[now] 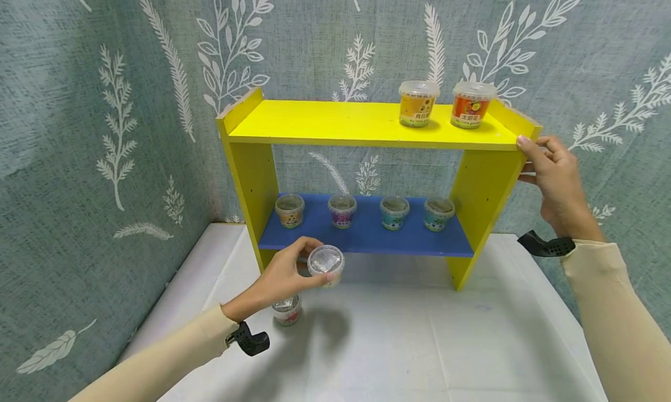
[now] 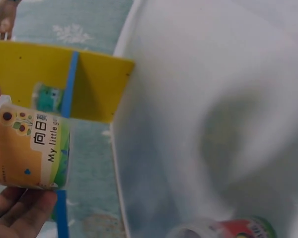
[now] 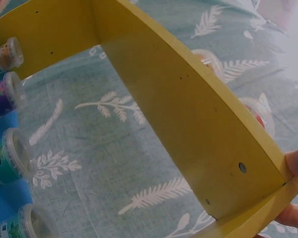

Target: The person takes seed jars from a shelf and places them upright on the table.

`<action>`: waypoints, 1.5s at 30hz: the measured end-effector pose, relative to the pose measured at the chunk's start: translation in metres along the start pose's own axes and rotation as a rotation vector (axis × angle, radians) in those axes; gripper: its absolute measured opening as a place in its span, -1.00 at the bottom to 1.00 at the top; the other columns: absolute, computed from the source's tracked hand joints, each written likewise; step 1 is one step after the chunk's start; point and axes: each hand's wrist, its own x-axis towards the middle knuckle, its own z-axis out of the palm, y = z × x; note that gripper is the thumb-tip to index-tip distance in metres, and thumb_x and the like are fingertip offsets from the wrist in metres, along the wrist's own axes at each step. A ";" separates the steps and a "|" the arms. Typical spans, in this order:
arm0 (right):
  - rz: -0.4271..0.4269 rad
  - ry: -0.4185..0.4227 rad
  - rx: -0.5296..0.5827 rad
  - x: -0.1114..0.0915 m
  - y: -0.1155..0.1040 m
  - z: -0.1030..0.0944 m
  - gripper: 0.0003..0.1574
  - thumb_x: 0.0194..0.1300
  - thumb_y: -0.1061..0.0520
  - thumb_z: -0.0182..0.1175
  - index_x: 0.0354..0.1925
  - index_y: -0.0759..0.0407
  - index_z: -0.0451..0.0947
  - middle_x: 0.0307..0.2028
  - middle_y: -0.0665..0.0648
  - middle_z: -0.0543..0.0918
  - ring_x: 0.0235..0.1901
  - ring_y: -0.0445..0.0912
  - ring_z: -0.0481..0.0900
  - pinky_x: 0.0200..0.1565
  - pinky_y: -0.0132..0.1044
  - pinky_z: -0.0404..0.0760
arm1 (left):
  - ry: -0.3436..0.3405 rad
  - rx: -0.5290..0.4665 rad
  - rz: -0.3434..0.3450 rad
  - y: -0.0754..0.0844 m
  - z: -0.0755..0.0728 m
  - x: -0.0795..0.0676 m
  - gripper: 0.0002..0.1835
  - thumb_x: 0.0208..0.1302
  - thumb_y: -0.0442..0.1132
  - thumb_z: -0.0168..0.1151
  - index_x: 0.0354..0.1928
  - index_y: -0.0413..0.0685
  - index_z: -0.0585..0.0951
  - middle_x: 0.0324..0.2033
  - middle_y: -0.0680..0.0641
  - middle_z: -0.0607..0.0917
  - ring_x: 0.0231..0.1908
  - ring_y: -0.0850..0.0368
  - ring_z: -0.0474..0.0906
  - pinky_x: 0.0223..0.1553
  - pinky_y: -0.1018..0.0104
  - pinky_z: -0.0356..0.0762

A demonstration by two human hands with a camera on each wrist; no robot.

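My left hand (image 1: 290, 274) holds a small lidded plastic cup (image 1: 326, 261) between thumb and fingers, above the table in front of the shelf. In the left wrist view that cup (image 2: 32, 148) has an orange label with sunflowers. With thumb and fingers, my right hand (image 1: 558, 177) grips the upper right corner of the yellow shelf (image 1: 325, 122). On the shelf's top board stand a yellow-labelled cup (image 1: 416, 106) and a red-labelled cup (image 1: 470, 108). Several cups, among them a purple-labelled cup (image 1: 342, 211), stand in a row on the blue lower board (image 1: 362, 243).
Below the left wrist, another cup with a red label (image 1: 287, 313) stands on the white table (image 1: 398, 332), partly hidden by the hand. A leaf-patterned cloth (image 1: 325, 52) hangs behind the shelf and along the left side.
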 end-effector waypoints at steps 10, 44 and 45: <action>-0.002 -0.002 0.004 0.000 0.001 -0.001 -0.62 0.45 -0.18 0.28 0.07 -0.03 0.53 -0.12 0.01 0.58 -0.22 -0.16 0.60 -0.23 -0.48 0.59 | 0.001 0.030 -0.042 -0.025 0.009 -0.008 -0.31 0.12 0.12 0.58 0.22 0.05 0.53 -0.08 0.09 0.67 -0.04 0.15 0.65 0.02 0.06 0.64; -0.004 0.005 0.027 0.002 0.001 0.000 -0.62 0.43 -0.16 0.30 0.04 0.00 0.54 -0.15 0.05 0.59 -0.26 -0.14 0.60 -0.25 -0.46 0.59 | -0.105 0.086 -0.035 -0.060 0.038 -0.013 -0.31 0.03 0.03 0.65 0.11 -0.14 0.56 -0.10 -0.03 0.67 -0.04 0.00 0.66 0.02 -0.09 0.64; -0.001 0.004 0.026 0.002 0.002 0.000 -0.62 0.43 -0.17 0.30 0.04 0.00 0.53 -0.14 0.05 0.58 -0.26 -0.15 0.60 -0.25 -0.46 0.59 | -0.107 0.099 -0.034 -0.061 0.039 -0.013 -0.32 0.02 0.03 0.65 0.11 -0.14 0.57 -0.11 -0.03 0.67 -0.04 0.02 0.66 0.01 -0.09 0.64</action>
